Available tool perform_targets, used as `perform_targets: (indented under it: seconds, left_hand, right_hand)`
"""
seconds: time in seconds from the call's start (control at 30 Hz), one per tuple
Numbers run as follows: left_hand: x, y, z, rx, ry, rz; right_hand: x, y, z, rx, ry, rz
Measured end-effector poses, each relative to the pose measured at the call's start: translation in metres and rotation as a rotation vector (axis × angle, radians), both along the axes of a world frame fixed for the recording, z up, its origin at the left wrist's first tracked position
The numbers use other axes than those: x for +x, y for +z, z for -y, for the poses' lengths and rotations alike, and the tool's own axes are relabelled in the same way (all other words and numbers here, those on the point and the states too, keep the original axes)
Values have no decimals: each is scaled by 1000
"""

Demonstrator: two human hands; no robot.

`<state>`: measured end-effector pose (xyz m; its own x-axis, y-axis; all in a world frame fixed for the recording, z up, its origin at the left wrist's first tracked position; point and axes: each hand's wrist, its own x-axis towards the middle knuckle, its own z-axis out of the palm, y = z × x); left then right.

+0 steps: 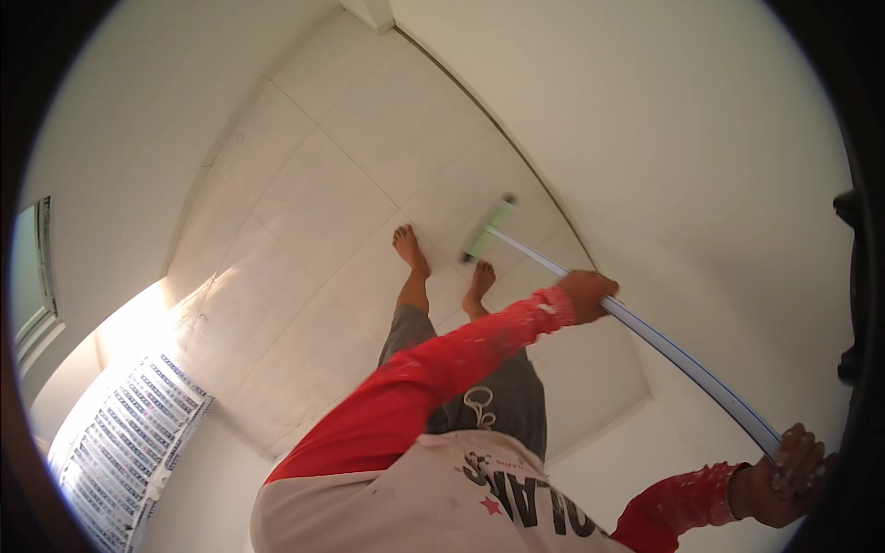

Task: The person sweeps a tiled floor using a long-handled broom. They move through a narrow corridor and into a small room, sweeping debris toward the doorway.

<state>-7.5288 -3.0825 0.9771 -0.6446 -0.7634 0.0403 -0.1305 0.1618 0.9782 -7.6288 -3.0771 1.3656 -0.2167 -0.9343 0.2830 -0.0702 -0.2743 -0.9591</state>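
Both my hands are closed around the pole [687,359] of a long-handled floor tool. Its pole is pale with a blue stripe. At the far end, a narrow green crosswise head [489,229] with dark ends rests on or just over the floor tiles, slightly blurred; whether it is a mop or a broom cannot be made out. My left hand [587,295] grips the pole partway along, the red-sleeved arm reaching across my body. Farther up, near the pole's top end, my right hand [784,475] wraps around it at the lower right.
Pale floor tiles [323,203] spread ahead, bounded by a wall [664,157] on the right. My bare feet [410,249] stand close to the green head. A striped blue-and-white curtain [134,452] hangs at the lower left beside bright light, below a window [35,267].
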Motion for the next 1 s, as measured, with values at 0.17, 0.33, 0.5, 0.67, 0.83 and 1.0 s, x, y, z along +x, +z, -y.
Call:
perform_targets:
  seconds: [0.17,0.33,0.5,0.67,0.83,1.0]
  left_hand:
    - [-24,-105,77,150,-111,151]
    - [80,-182,164,4,112,153]
    - [255,-174,214,-14,799,58]
    - [273,-119,164,-272,1125,224]
    - [188,-85,159,-53,905,46]
    - [189,-116,295,216,656,-5]
  right_hand:
    - [36,-129,46,-96,268,-242]
    - [125,-171,128,-245,457,-254]
    - [227,-201,170,-310,783,-196]
    - [203,-156,167,-272,512,-6]
    - [185,-100,193,-245,651,0]
    - [235,-158,304,-177,673,-104]
